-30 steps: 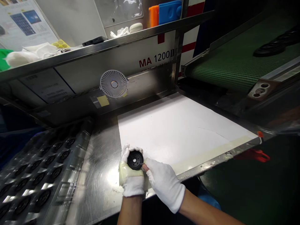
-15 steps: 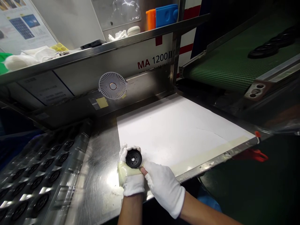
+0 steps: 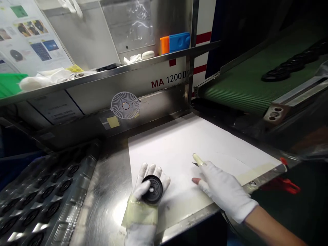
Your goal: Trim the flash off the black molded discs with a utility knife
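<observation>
My left hand (image 3: 143, 201), in a white glove with pale tape around the palm, holds a black round wheel-like part (image 3: 153, 194). Its thumb presses over the part's face and the fingers lie behind it, above the white sheet (image 3: 174, 143). To the right, apart from the part, is my right hand (image 3: 222, 188), gloved in white. Its index finger is wrapped in pale tape and its bare thumb tip shows. A small dark pointed blade (image 3: 195, 164) sticks out beneath that index finger; the rest of it is hidden in the hand.
At left a clear tray (image 3: 74, 205) holds several black round parts. More black parts (image 3: 275, 74) lie on the green conveyor belt (image 3: 238, 85) at right. A small fan (image 3: 125, 105) stands behind the sheet, below a metal shelf (image 3: 143, 65). Red-handled tool (image 3: 284, 184) hangs near the table edge.
My right hand has moved right, away from the left, and the blade now shows. The left thumb has come over the part's face and its fingers have spread. The view has tilted upward.
</observation>
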`<action>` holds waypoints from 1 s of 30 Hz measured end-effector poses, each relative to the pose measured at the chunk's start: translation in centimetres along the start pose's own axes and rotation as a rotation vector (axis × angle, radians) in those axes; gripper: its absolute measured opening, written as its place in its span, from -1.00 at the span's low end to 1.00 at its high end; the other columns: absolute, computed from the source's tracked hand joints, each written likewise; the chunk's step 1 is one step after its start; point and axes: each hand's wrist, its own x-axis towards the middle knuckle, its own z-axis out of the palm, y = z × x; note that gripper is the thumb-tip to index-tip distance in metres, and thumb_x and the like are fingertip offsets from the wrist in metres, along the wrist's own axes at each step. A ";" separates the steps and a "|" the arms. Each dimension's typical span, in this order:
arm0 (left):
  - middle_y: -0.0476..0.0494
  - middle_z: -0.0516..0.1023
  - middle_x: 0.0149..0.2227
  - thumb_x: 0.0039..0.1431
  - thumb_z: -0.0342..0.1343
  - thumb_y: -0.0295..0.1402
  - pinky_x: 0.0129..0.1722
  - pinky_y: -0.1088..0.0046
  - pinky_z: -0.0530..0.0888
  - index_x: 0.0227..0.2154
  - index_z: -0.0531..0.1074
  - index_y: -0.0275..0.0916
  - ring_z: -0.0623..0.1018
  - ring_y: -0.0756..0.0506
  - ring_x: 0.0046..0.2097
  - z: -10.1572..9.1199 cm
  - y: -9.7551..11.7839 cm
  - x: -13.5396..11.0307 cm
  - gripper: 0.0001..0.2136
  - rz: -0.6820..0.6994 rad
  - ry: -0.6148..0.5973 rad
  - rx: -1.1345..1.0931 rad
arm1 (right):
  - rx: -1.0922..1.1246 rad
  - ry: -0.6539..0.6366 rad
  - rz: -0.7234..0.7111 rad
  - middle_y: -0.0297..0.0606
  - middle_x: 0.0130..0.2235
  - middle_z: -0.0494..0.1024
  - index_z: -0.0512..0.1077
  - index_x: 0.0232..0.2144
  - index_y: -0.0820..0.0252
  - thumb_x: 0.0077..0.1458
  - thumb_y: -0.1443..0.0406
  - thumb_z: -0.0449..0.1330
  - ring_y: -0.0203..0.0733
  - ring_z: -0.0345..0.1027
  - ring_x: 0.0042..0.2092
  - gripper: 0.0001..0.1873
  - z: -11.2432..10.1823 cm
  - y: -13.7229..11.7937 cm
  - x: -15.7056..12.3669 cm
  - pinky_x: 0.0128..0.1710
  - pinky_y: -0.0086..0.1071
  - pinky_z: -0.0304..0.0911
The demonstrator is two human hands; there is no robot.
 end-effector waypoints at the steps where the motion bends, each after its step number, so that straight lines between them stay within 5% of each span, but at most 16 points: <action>1: -0.19 0.38 0.05 -0.09 -0.05 -0.62 0.06 -0.11 0.20 -0.06 0.37 -0.15 0.26 -0.29 0.13 0.2 0.0 -0.2 -0.52 -0.044 -0.046 0.017 | 0.046 -0.019 0.006 -0.18 -0.23 0.43 0.28 -0.04 0.19 0.08 0.24 0.02 -0.09 0.37 -0.29 -0.63 -0.3 0.8 0.2 -0.33 -0.30 0.21; 6: -0.23 0.30 0.11 -0.33 -0.10 -0.66 0.07 -0.12 0.15 0.01 0.32 -0.19 0.23 -0.36 0.13 0.9 0.2 -1.2 -0.32 -0.330 -0.217 0.170 | 0.426 -0.276 -0.132 -0.35 -0.44 0.44 0.40 -0.43 0.16 0.12 0.29 -0.02 -0.26 0.32 -0.39 -0.79 -4.6 0.7 1.1 -0.40 -0.45 0.20; 11: -0.26 0.32 0.08 -0.34 -0.11 -0.65 0.00 -0.09 0.24 0.10 0.20 -0.16 0.33 -0.37 0.06 2.4 0.2 -2.7 -0.24 -0.601 -0.283 0.333 | 0.503 -0.451 -0.472 -0.39 -0.46 0.48 0.49 -0.41 0.20 0.04 0.36 0.16 -0.34 0.33 -0.40 -0.91 -9.3 -2.4 3.1 -0.41 -0.53 0.17; 16: -0.28 0.37 0.02 -0.36 -0.11 -0.63 -0.06 -0.12 0.28 0.05 0.25 -0.20 0.33 -0.39 0.06 4.0 -0.1 -3.8 -0.27 -0.623 -0.278 0.424 | 0.501 -0.571 -0.634 -0.36 -0.45 0.53 0.54 -0.39 0.25 -0.03 0.50 0.18 -0.33 0.38 -0.37 -0.83 -9.9 -5.1 4.5 -0.36 -0.55 0.20; 25: -0.25 0.48 -0.17 -0.31 0.00 -0.57 -0.25 0.10 0.41 0.03 0.25 -0.15 0.52 -0.31 -0.24 2.2 -0.3 -2.8 -0.32 -0.670 -0.435 0.451 | 0.490 -0.801 -0.549 -0.38 -0.50 0.53 0.55 -0.42 0.26 -0.13 0.46 0.29 -0.36 0.38 -0.44 -0.87 -10.7 -4.4 3.8 -0.46 -0.58 0.17; 30: -0.26 0.40 -0.06 -0.31 0.00 -0.53 -0.21 0.02 0.39 0.12 0.12 -0.13 0.47 -0.33 -0.12 1.3 -0.7 -2.3 -0.24 -0.599 -0.473 0.484 | 0.499 -0.610 -0.519 -0.30 -0.40 0.53 0.51 -0.31 0.25 0.08 0.28 0.15 -0.30 0.38 -0.35 -0.81 -11.2 -3.4 3.9 -0.34 -0.52 0.22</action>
